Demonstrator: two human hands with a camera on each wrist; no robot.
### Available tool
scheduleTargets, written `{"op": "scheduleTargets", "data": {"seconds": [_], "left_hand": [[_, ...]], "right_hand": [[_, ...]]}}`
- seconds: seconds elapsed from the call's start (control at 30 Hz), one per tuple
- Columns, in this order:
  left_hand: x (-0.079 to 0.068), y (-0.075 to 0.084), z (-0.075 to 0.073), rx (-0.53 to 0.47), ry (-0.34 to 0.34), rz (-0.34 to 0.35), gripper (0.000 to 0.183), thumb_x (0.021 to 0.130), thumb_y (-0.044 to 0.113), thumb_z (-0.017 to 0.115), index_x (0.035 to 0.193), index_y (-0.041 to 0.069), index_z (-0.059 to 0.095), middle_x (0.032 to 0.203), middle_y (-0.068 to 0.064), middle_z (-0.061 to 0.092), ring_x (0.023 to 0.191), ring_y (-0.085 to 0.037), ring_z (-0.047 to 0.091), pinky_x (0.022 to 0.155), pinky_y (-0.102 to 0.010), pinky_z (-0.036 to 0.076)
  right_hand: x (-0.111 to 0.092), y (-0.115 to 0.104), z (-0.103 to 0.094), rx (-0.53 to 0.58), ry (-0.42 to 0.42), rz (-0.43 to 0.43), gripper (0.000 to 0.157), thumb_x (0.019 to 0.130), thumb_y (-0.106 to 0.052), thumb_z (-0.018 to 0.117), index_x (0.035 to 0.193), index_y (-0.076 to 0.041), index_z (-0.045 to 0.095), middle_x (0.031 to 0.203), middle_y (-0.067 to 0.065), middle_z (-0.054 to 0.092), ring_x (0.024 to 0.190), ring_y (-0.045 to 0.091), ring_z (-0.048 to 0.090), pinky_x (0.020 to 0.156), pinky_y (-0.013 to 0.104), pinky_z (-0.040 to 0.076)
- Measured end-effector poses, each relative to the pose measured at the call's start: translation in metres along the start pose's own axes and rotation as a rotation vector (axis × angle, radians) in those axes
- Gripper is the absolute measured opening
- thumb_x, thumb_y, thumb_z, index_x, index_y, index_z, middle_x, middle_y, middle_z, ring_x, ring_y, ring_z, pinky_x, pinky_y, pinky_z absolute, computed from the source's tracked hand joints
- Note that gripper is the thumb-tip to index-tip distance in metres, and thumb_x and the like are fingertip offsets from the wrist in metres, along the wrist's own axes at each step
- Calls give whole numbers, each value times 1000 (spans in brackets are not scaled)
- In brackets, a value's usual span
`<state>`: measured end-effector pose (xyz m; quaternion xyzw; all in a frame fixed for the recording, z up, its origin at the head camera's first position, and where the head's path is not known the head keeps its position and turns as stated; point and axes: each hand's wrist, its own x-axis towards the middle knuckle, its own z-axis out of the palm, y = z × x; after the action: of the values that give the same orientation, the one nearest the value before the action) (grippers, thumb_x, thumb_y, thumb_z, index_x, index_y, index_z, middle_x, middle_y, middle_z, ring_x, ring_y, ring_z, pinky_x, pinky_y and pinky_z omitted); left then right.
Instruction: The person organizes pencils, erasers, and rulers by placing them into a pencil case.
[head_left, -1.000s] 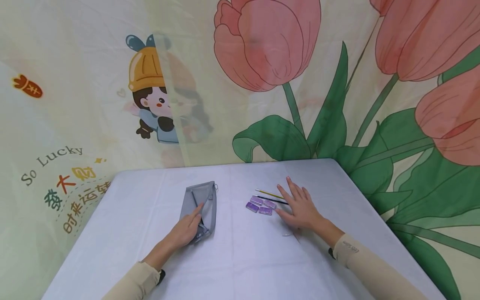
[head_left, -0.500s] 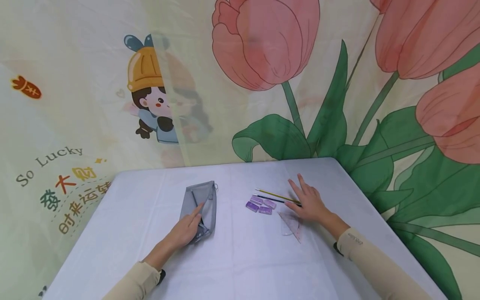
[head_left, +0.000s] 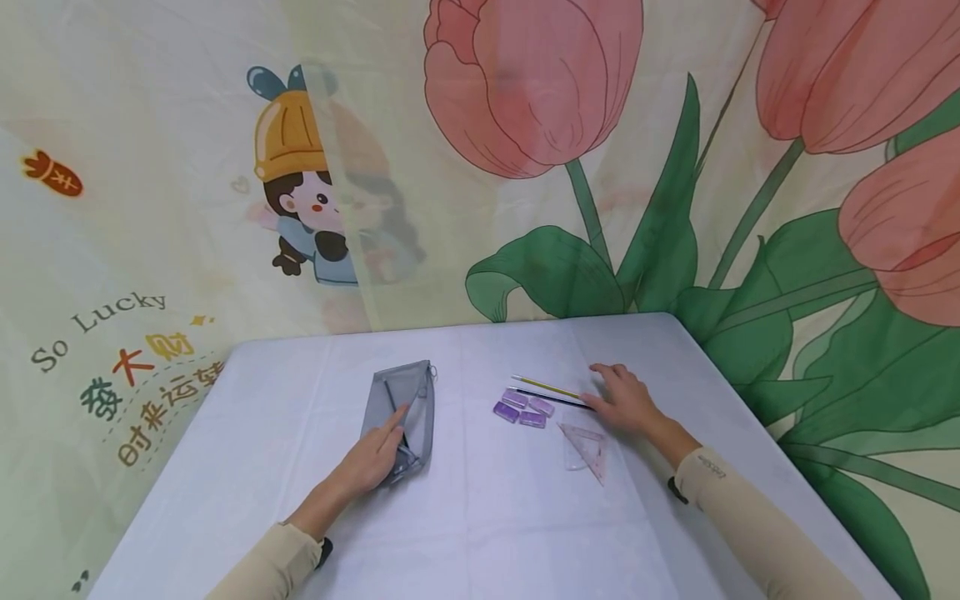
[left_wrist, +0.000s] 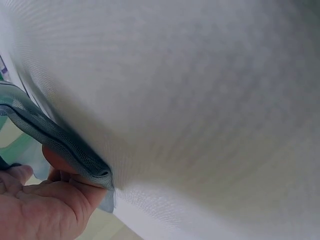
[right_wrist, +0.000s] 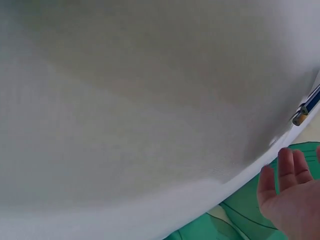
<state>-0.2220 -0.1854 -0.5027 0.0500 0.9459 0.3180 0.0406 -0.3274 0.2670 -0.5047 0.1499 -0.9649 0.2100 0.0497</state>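
A grey mesh pencil case (head_left: 419, 408) with a zipper lies left of the middle of the table. My left hand (head_left: 371, 457) holds its near end, one finger stretched over the mesh; in the left wrist view the fingers of the left hand (left_wrist: 55, 202) are bent at the case's zipped edge. My right hand (head_left: 626, 402) is by the right ends of a yellow pencil (head_left: 547, 386) and a black pencil (head_left: 551, 398). Its fingers are loosely spread in the right wrist view, where the pencil ends (right_wrist: 302, 116) show beyond them.
Several small purple blocks (head_left: 532, 419) are grouped just below the pencils. A clear set square (head_left: 587, 447) lies nearer the front, overlapping another transparent piece. A white cloth covers the table (head_left: 480, 517), and a printed curtain (head_left: 525, 250) hangs behind it.
My right hand has shifted right, away from the purple blocks, uncovering the set square and more of the pencils; its fingers have lowered. The left hand and pencil case stay put.
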Motion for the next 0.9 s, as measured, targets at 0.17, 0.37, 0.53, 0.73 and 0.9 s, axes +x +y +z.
{"op": "scheduleTargets", "data": {"seconds": [0.17, 0.37, 0.53, 0.73, 0.9], "left_hand": [[0, 0, 0, 4, -5, -1, 50, 109, 28, 24, 158, 19, 26, 128, -22, 59, 112, -33, 57, 95, -50, 44], [-1, 1, -2, -11, -13, -4, 50, 109, 29, 24, 158, 19, 26, 144, -26, 50, 125, -38, 53, 107, -59, 40], [-2, 1, -4, 1, -12, 2, 50, 109, 29, 24, 158, 18, 28, 136, -25, 56, 110, -31, 56, 96, -52, 44], [-2, 2, -5, 1, -9, 20, 50, 109, 28, 24, 157, 17, 28, 138, -25, 55, 116, -33, 56, 101, -55, 43], [-2, 3, -6, -2, -10, 20, 49, 109, 27, 25, 157, 16, 29, 136, -25, 56, 113, -32, 56, 101, -56, 43]], "right_hand": [[3, 3, 1, 72, -16, 3, 56, 94, -40, 66, 136, -6, 52, 124, 23, 54, 110, 35, 54, 92, 54, 47], [8, 5, 1, 132, -63, 48, 43, 95, -36, 65, 124, -5, 58, 107, 14, 57, 96, 26, 53, 83, 42, 48], [10, 9, -1, 150, -93, 38, 31, 96, -29, 65, 112, -4, 60, 90, 9, 56, 82, 22, 50, 70, 32, 42], [12, 13, -4, 142, -152, 92, 28, 95, -32, 67, 105, -7, 61, 84, 6, 53, 78, 19, 49, 65, 30, 40], [15, 13, -5, 138, -205, 117, 29, 93, -35, 69, 99, -8, 62, 83, 6, 53, 79, 19, 49, 65, 30, 39]]}}
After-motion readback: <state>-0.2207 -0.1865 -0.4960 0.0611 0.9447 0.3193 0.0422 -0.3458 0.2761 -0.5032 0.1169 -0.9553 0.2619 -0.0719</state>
